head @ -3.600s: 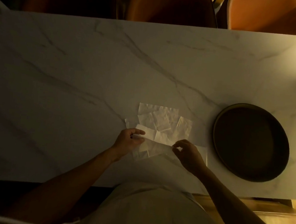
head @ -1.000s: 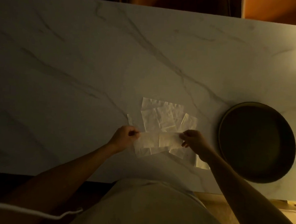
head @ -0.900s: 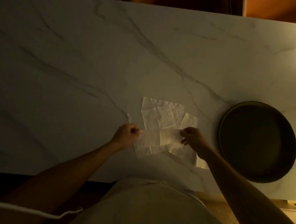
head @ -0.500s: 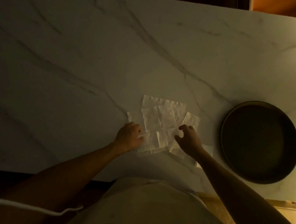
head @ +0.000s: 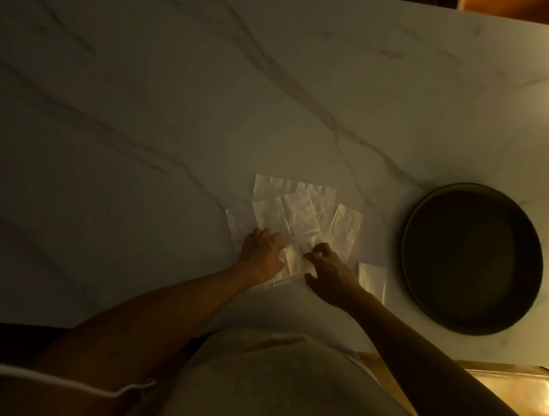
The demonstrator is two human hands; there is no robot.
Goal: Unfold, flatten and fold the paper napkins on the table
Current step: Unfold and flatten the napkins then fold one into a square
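Note:
Several thin, creased white paper napkins point(head: 294, 209) lie overlapping on the marble table point(head: 143, 119) in front of me. My left hand point(head: 262, 251) rests knuckles-up on the left part of the nearest napkin point(head: 296, 261) and pins it down. My right hand point(head: 328, 273) is just to its right, with curled forefinger and thumb at that napkin's right edge. The napkin's near edge is slightly raised by the thumb. One small folded napkin point(head: 372, 278) lies apart, to the right of my right hand.
A dark round tray point(head: 421, 249) with a low rim sits on the table at the right, close to the separate napkin. The table's near edge runs just above my torso. A lit, shiny object point(head: 518, 406) shows at the bottom right, below the table.
The napkin I held stretched between both hands has been laid on the pile. My hands have drawn closer together on it, and the view has shifted slightly forward.

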